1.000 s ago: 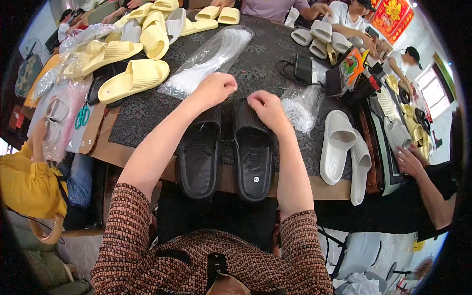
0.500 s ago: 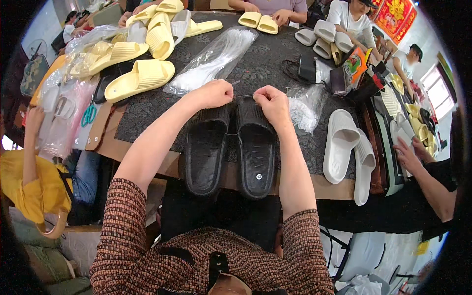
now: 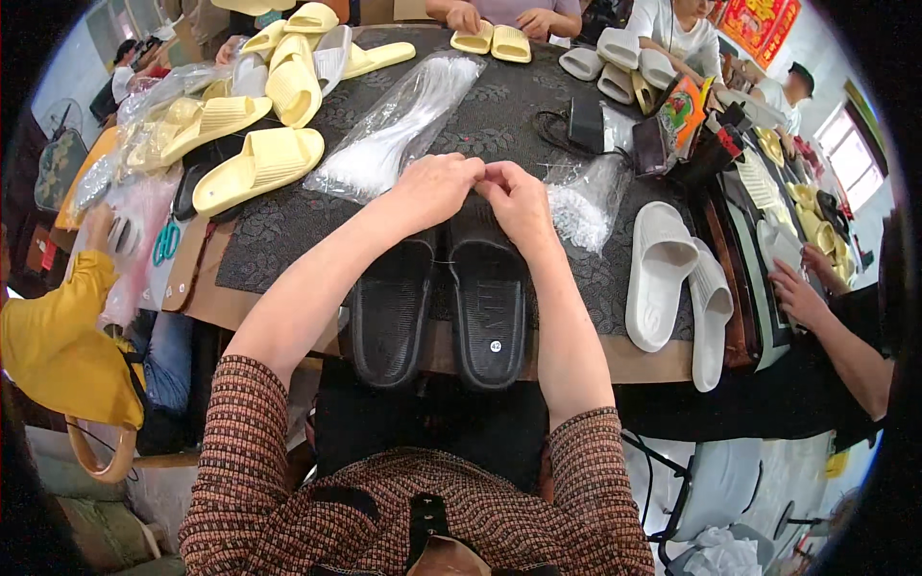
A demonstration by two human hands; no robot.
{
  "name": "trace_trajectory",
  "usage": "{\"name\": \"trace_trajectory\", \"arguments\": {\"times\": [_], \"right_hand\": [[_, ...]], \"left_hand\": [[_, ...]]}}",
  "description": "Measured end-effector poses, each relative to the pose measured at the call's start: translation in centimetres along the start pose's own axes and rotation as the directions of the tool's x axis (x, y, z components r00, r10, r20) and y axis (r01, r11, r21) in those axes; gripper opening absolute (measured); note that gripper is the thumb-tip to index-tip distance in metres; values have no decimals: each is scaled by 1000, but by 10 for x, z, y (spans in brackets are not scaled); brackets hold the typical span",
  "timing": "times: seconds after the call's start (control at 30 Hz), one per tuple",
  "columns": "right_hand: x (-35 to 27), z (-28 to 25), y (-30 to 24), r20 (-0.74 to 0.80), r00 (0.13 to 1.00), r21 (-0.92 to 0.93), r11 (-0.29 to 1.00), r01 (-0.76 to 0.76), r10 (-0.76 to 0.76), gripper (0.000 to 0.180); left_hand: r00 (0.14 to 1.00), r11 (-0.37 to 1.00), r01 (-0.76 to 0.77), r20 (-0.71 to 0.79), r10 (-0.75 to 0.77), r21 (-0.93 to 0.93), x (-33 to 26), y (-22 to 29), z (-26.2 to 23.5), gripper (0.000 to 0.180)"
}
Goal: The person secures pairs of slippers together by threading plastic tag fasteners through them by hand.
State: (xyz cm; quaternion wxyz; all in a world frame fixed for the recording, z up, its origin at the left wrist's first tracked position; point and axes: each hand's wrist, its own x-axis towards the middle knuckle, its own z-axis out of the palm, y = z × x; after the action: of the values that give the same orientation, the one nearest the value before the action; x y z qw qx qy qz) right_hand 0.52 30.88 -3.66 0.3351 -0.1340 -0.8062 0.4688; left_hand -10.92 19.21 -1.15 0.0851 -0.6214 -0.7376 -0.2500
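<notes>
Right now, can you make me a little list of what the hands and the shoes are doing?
left hand: fingertips pinched, at the toe end of the black rubber slippers
right hand: fingertips pinched, meeting the left hand
slippers: side by side, heels over the table edge
right of them: pair of white foam slippers
left of them: yellow foam slippers

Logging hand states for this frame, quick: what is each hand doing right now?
Left hand: closed, fingertips pinched over the toe end of the black slippers; what it pinches cannot be told.
Right hand: closed, pinched likewise, meeting the left.
</notes>
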Motion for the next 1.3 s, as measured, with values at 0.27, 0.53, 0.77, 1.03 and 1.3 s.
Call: {"name": "trace_trajectory", "arguments": {"times": [0.27,0.53,0.77,1.03,1.3], "right_hand": [[1,-11,4,-35,999,-222,975,-5,-3,10],[-1,-11,5,-23,984,-362,919,158,-178,11],[-2,-2,4,-55,988,-148,979,137,-147,12],[0,3,19,-35,999,112,993,-37,41,9],[-5,3,4,-7,999,17,999,-33,33,9]], "left_hand": [[949,991,118,301,-92,-69,-11,-42,-3,14],[992,981,121,-16,-125,-149,-7,-16,-11,14],[978,899,177,-27,-205,-400,-5,-3,2,13],[919,473,365,228,-322,-802,-10,-19,10,14],[889,390,417,279,-363,-821,-15,-13,-1,13]]}}
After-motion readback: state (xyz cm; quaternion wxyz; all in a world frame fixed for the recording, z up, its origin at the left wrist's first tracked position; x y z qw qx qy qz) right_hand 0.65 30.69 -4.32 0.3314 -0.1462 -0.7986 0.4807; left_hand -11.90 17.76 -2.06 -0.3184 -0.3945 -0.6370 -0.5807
